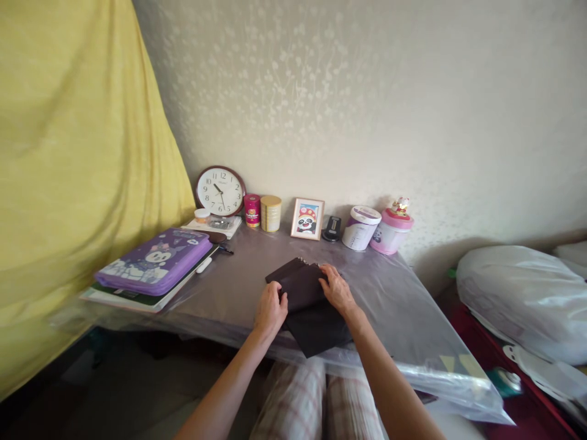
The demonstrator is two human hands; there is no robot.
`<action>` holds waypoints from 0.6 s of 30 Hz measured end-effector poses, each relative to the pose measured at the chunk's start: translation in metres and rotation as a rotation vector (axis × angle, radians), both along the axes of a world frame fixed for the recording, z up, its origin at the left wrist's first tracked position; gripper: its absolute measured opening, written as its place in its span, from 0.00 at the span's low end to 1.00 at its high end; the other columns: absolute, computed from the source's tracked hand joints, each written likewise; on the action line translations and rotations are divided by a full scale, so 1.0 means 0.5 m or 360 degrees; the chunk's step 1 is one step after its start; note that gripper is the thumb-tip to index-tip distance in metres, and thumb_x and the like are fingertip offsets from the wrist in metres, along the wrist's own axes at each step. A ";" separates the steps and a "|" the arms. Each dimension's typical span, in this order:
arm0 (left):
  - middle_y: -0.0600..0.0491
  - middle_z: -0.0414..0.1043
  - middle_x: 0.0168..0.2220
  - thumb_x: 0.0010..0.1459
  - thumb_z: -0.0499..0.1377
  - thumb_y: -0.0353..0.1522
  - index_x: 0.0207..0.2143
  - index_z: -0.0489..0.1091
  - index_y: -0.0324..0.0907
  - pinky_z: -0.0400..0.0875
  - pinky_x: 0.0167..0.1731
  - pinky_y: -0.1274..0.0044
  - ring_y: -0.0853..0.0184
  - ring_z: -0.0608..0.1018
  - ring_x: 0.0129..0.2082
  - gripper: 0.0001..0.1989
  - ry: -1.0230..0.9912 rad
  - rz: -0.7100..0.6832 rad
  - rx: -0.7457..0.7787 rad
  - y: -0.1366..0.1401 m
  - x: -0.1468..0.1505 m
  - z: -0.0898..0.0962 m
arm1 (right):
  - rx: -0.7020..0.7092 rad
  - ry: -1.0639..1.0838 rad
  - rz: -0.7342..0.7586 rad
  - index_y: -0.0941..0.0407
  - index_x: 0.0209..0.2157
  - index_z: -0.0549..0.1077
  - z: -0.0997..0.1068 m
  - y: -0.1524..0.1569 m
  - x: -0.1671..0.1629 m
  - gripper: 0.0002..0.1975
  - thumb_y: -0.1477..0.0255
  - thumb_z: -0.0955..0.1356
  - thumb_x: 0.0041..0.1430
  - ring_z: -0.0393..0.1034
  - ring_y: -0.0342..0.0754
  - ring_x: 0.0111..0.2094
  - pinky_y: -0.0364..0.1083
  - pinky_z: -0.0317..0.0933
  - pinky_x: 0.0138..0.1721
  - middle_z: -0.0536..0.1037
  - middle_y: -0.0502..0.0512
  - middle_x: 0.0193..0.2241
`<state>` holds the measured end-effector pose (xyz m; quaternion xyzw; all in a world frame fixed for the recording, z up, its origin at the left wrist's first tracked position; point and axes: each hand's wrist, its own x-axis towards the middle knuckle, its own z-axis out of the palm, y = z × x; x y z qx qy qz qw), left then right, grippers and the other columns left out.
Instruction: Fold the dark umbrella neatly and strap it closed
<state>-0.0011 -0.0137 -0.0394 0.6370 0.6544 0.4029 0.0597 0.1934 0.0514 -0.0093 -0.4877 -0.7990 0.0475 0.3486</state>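
The fingers of my left hand (271, 310) and right hand (338, 292) are clamped on the black item (305, 311) at the bench's (229, 293) near edge; a loosened grip could let it slip off.

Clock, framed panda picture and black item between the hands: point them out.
Round clock (221, 191), head view: the dial.
Framed panda picture (307, 220), head view: the printed panda.
Black item (308, 305), head view: its middle.

One picture frame (307, 219) had two hands (271, 308) (337, 292) before it, one clock (221, 190) and two cans (252, 211) (270, 214) left, two tubs (361, 228) (391, 232) right.
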 end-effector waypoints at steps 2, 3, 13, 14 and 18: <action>0.49 0.67 0.35 0.55 0.51 0.28 0.43 0.62 0.40 0.67 0.36 0.73 0.64 0.72 0.36 0.11 0.0000 -0.0005 -0.0007 -0.002 -0.001 0.003 | 0.0118 -0.0226 0.0099 0.56 0.43 0.68 0.003 -0.007 -0.001 0.13 0.78 0.62 0.55 0.68 0.48 0.47 0.51 0.61 0.49 0.72 0.59 0.47; 0.49 0.67 0.36 0.56 0.51 0.28 0.44 0.62 0.40 0.67 0.36 0.74 0.64 0.72 0.36 0.12 0.0029 -0.0015 -0.0020 -0.004 -0.002 0.006 | 0.0151 -0.0322 0.0148 0.55 0.42 0.69 0.003 -0.010 0.000 0.11 0.77 0.62 0.56 0.68 0.48 0.47 0.51 0.60 0.50 0.74 0.57 0.45; 0.47 0.68 0.38 0.58 0.50 0.45 0.47 0.68 0.42 0.66 0.39 0.73 0.63 0.74 0.37 0.21 0.0240 -0.0334 -0.0227 -0.033 -0.036 0.007 | -0.0114 0.0023 -0.0048 0.53 0.38 0.73 0.038 -0.109 0.084 0.12 0.68 0.59 0.60 0.73 0.47 0.37 0.47 0.65 0.40 0.78 0.52 0.35; 0.47 0.68 0.39 0.56 0.52 0.46 0.49 0.66 0.42 0.66 0.39 0.73 0.62 0.74 0.38 0.24 0.0263 -0.0400 -0.0242 -0.034 -0.041 0.006 | -0.0157 0.0047 -0.0025 0.53 0.39 0.73 0.041 -0.131 0.089 0.13 0.67 0.59 0.61 0.73 0.47 0.37 0.46 0.65 0.40 0.78 0.52 0.36; 0.45 0.68 0.40 0.52 0.57 0.43 0.52 0.64 0.42 0.66 0.40 0.72 0.59 0.73 0.40 0.27 0.0390 -0.0510 -0.0264 -0.030 -0.050 0.008 | -0.0160 0.0061 0.0065 0.53 0.38 0.72 0.033 -0.217 0.092 0.12 0.68 0.59 0.61 0.73 0.47 0.35 0.45 0.66 0.38 0.78 0.53 0.34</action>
